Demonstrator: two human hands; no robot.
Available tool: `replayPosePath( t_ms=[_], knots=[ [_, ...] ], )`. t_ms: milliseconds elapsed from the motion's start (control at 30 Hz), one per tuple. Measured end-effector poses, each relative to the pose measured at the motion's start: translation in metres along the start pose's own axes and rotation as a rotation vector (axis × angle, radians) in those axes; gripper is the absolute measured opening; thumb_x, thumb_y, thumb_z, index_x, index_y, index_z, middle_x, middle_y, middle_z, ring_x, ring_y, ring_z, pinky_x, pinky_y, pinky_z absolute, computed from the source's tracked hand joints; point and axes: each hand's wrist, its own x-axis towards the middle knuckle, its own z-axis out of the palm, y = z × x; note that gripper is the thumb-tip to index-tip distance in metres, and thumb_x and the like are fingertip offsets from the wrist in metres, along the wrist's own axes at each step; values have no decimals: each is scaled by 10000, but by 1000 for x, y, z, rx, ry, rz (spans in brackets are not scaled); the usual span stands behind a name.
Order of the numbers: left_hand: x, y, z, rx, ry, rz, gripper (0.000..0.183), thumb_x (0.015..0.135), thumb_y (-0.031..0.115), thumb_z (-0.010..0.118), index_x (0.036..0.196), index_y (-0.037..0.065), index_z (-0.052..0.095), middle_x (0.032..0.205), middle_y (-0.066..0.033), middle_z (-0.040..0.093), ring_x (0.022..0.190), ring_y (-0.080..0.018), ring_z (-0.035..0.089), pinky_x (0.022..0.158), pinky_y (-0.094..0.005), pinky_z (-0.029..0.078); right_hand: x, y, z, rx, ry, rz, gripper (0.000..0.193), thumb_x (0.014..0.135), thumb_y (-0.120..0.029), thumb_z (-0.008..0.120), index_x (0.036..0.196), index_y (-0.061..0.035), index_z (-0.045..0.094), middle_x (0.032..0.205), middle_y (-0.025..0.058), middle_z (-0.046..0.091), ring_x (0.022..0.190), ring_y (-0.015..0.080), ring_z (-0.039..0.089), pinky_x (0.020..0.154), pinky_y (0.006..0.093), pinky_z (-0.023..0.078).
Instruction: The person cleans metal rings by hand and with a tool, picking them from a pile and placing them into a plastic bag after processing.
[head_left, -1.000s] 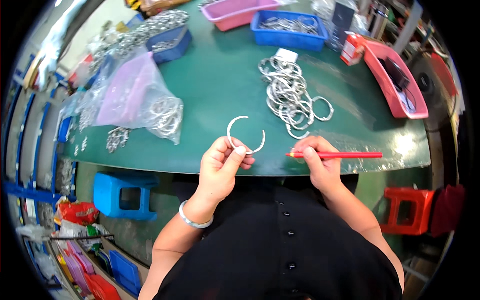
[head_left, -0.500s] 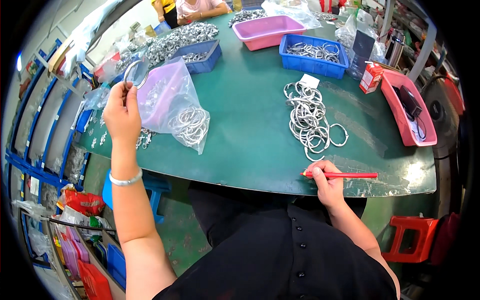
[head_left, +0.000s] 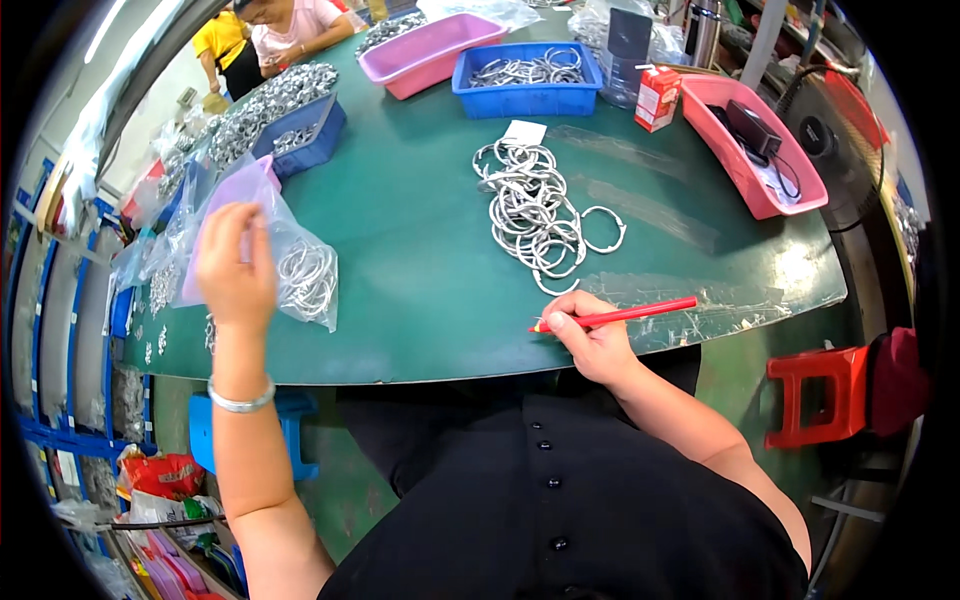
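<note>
My left hand (head_left: pixel 237 262) is raised over the left side of the table, in front of a clear plastic bag (head_left: pixel 322 258). Its fingers and thumb are apart, and no ring shows between them. Silvery metal rings (head_left: pixel 306 280) lie in the bag's lower corner, and a pink-purple bin (head_left: pixel 192 285) shows behind the plastic. Near the table's front edge, my right hand (head_left: pixel 594 340) pinches a red pencil (head_left: pixel 640 311), its tip pointing left. Just beyond that hand lies a pile of hinged metal rings (head_left: pixel 527 205), with one ring (head_left: pixel 604 230) at its right side.
At the back stand a blue bin of rings (head_left: pixel 525 100), a pink bin (head_left: pixel 430 62) and a darker blue bin (head_left: pixel 310 140) beside heaped metal parts (head_left: pixel 270 105). To the right are a red carton (head_left: pixel 657 98) and a pink tray (head_left: pixel 745 165) holding a black device. Two people are at the far left.
The ring that my left hand held up is no longer seen in it, and the fingers have parted. The view has shifted right. My right hand still holds the pencil, now tilted.
</note>
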Motion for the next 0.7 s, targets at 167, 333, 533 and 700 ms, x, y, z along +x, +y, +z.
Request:
replayPosePath(
  t_ms=[167,333,533,700],
  knots=[
    [-9,49,48,-324,-230,-89,75,775,41,567,844,15,584,810,-123,579,722,-279,569,642,-333,460,-1,5,-2,10,-2,1,149,848,-137,559,790,0,560,727,44,585,654,81,506,583,236,412],
    [-13,81,118,-413,-474,-116,178,765,84,599,928,15,584,897,-120,571,700,-233,590,622,-311,480,0,5,-1,-46,-7,-36,186,845,-177,566,777,-4,579,711,50,583,640,95,506,571,245,410],
    [3,102,173,-321,-585,-144,201,757,109,605,951,56,598,879,-96,561,751,-253,574,673,-337,459,0,-1,-3,-55,-28,-18,198,836,-197,577,766,-13,593,679,39,574,626,98,504,565,249,409],
    [11,104,183,-291,-594,-129,184,764,112,592,941,64,602,873,-89,557,809,-273,561,707,-354,446,-1,0,-4,-20,-17,-31,176,825,-179,588,765,-14,598,667,32,564,607,94,493,551,249,399]
  ],
)
